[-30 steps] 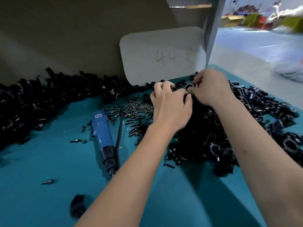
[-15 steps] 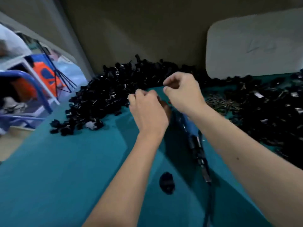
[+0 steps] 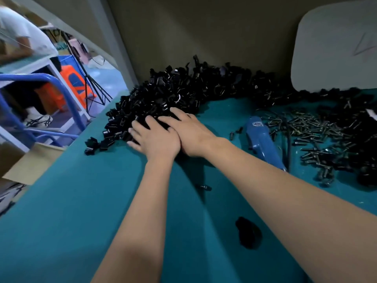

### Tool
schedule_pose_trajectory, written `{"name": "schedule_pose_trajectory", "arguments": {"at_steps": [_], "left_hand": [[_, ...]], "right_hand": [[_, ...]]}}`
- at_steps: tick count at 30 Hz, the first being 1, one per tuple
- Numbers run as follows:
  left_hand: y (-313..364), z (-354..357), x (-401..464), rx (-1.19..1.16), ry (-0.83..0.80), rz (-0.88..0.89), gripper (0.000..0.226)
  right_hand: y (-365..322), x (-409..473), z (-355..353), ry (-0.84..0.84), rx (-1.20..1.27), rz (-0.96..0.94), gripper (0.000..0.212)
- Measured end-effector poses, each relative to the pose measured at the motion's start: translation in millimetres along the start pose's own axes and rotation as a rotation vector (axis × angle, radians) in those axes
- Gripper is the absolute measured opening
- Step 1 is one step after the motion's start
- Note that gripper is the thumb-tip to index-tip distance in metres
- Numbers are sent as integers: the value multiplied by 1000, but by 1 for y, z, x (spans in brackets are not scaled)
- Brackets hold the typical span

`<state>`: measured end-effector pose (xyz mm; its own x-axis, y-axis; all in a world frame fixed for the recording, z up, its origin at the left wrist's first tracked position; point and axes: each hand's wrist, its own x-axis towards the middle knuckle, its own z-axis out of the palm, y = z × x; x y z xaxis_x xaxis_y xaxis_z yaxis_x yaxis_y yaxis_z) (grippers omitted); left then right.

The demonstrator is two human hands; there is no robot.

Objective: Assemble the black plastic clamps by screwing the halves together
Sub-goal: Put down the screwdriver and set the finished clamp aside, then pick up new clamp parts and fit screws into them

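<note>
A big heap of black plastic clamp halves (image 3: 173, 92) lies at the back left of the teal table (image 3: 81, 201). My left hand (image 3: 155, 137) and my right hand (image 3: 189, 131) lie side by side on the heap's near edge, palms down, fingers spread flat over the pieces. Whether anything sits under the palms is hidden. A pile of metal screws (image 3: 310, 127) lies to the right. The blue electric screwdriver (image 3: 263, 141) rests on the table between the hands and the screws.
Another heap of black parts (image 3: 359, 111) fills the far right. A single black piece (image 3: 247, 231) and a loose screw (image 3: 205, 187) lie near my forearms. A white board (image 3: 334, 48) leans on the back wall. Beyond the table's left edge stand a blue frame (image 3: 61, 94) and a person.
The view swung left from the right heap to the left one. Both hands came down from a raised pinching pose and now lie flat on the left heap.
</note>
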<state>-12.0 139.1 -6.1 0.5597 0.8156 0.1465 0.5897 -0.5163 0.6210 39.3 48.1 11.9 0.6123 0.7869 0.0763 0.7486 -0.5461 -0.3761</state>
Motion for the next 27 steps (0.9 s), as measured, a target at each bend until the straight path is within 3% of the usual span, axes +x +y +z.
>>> {"name": "schedule_pose_trajectory", "arguments": {"at_steps": [3,6,10,12,15,17,18,22,24,27], "left_hand": [[14,11,-3,-95,-24,34,62],[30,19,0,-189,-100,68,59],[49,24,3,-415,-345,154,49],[56,26,0,-371,-339,174,50],[68,26,-16,-103,-60,220,51],[75,26,-24,-113,107,358,49],[78,27,-25,-187,87,436,48],[97,31,-35,-438,-353,506,55],[103,36,-43,-420,-358,546,51],[111,47,-45,-326,-220,586,27]], "right_hand": [[12,1,-10,79,-4,-26,60],[20,-3,-24,141,36,19,32],[30,1,-36,194,-147,159,38],[37,1,-41,202,-144,253,35],[51,-5,-51,248,-4,332,30],[65,-13,-57,334,113,370,23],[73,-17,-59,390,218,396,19],[97,-35,-70,579,851,539,20],[103,-41,-75,587,971,545,13],[106,-51,-84,581,1085,468,10]]}}
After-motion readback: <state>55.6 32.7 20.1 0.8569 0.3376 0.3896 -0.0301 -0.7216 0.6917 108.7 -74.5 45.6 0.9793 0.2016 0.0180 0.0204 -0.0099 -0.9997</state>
